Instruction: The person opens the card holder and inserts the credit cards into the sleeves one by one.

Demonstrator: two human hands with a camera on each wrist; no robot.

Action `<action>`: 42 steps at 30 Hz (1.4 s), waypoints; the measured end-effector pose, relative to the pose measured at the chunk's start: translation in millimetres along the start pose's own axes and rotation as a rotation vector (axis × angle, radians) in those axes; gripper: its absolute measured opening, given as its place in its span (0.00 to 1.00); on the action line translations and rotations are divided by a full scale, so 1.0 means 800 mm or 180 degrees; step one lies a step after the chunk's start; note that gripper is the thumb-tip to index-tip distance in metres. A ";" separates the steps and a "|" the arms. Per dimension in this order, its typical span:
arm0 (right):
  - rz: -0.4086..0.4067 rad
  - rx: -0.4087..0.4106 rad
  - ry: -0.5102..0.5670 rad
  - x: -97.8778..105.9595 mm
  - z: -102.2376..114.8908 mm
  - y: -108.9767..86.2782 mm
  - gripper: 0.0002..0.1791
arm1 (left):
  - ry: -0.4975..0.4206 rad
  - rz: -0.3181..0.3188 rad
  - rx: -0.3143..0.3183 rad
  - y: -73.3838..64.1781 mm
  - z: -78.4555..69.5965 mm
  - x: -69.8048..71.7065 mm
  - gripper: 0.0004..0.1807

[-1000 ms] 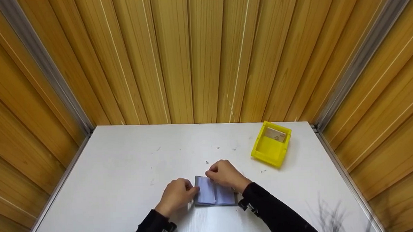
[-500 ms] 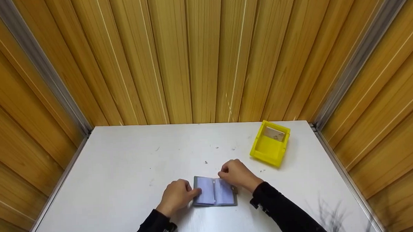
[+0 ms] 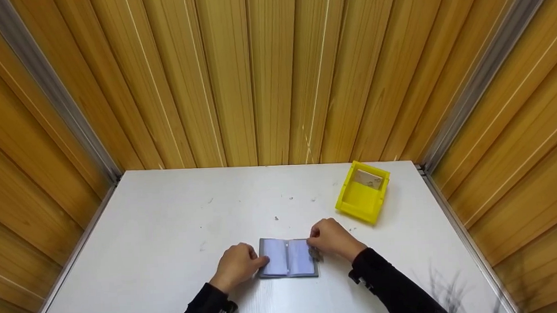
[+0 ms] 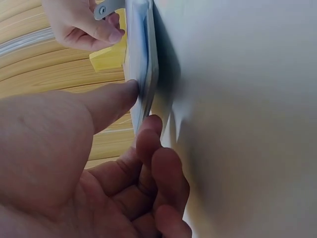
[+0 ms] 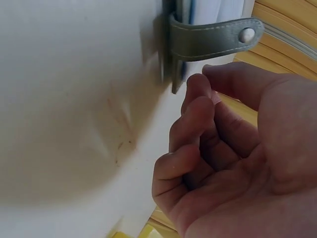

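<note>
A small grey card holder [image 3: 287, 257] lies spread on the white table, with translucent bluish sleeves on both halves. My left hand [image 3: 238, 265] grips its left edge. In the left wrist view the thumb presses on the sleeves, and the index fingertip sits under the cover. My right hand [image 3: 335, 241] is at the upper right corner, thumb and index finger brought together at the sleeve edge. Its other fingers are curled in the right wrist view. A grey snap strap [image 5: 213, 39] sticks out from the cover's right side, close to those fingertips.
Toward the back right of the white table [image 3: 168, 213] stands a yellow bin [image 3: 363, 202] with a pale patterned card [image 3: 368, 179] inside. Wood-patterned panels [image 3: 275, 81] enclose the back and sides.
The right hand has moved rightward from the middle of the card holder to its right corner, and a sleeve has turned over to the right. The left hand has stayed at the left edge.
</note>
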State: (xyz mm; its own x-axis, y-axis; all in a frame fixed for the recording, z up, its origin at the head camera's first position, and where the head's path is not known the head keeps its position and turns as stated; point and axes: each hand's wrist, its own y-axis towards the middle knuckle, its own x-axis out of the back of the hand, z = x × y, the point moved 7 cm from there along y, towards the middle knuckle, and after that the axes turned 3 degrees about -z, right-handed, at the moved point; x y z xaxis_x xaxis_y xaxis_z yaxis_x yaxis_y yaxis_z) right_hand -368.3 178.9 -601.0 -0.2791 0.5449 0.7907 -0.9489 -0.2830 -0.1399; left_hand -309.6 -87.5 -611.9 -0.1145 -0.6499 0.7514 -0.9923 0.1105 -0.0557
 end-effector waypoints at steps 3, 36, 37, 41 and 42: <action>0.0034 -0.0078 0.0008 0.000 -0.005 -0.003 0.08 | -0.0012 0.0024 0.0047 0.000 0.002 -0.002 0.23; -0.1003 -0.0689 -0.0617 0.216 -0.109 0.028 0.14 | -0.0038 -0.0146 0.0152 -0.010 0.010 -0.007 0.22; -0.1045 -0.0668 -0.0665 0.220 -0.113 0.030 0.14 | -0.0034 -0.0148 0.0146 -0.010 0.010 -0.007 0.22; -0.1155 -0.0583 -0.0795 0.232 -0.127 0.039 0.14 | -0.0043 -0.0169 0.0122 -0.014 0.010 -0.009 0.21; -0.1185 -0.0569 -0.0842 0.234 -0.131 0.040 0.14 | -0.0047 -0.0174 0.0111 -0.015 0.010 -0.010 0.21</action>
State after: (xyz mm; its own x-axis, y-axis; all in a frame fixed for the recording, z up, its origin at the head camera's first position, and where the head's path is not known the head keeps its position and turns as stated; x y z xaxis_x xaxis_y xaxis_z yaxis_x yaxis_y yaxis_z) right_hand -466.5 354.1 -519.9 0.1089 0.3577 0.9275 -0.9940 0.0454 0.0992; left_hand -297.2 -89.5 -622.1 -0.0607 -0.6653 0.7441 -0.9981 0.0486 -0.0380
